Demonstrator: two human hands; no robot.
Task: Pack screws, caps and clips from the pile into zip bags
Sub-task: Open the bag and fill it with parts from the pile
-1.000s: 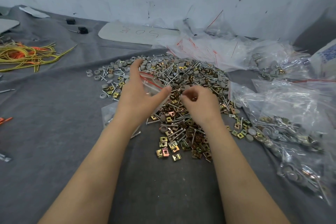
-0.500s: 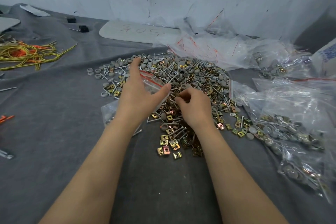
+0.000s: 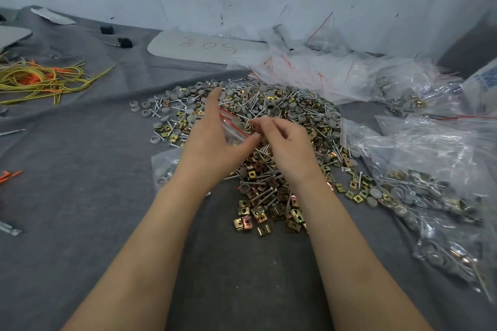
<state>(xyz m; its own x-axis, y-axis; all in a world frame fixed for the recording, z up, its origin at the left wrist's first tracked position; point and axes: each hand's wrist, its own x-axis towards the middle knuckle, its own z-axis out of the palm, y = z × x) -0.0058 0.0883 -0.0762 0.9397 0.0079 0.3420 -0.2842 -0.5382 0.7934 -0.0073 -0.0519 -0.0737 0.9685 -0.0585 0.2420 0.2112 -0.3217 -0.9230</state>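
A mixed pile (image 3: 282, 113) of silver screws, grey round caps and brass clips lies on the grey cloth, with loose clips (image 3: 269, 209) spread at its near edge. My left hand (image 3: 212, 140) holds a clear zip bag (image 3: 233, 126) with a red strip at its mouth, thumb on one side and fingers on the other. The bag's lower part (image 3: 164, 166) rests on the cloth and has some parts inside. My right hand (image 3: 285, 148) has curled fingers at the bag's mouth, pinching small parts that the fingers mostly hide.
Filled zip bags (image 3: 419, 196) lie heaped at the right, and empty bags (image 3: 317, 75) at the back. Yellow and orange cords (image 3: 40, 78) lie at the far left. A white board (image 3: 204, 47) lies by the wall. Bare grey cloth (image 3: 80, 169) stretches left and near.
My right hand has lifted off the clips in the pile and moved up and left to the bag's mouth. My left hand has kept hold of the bag.
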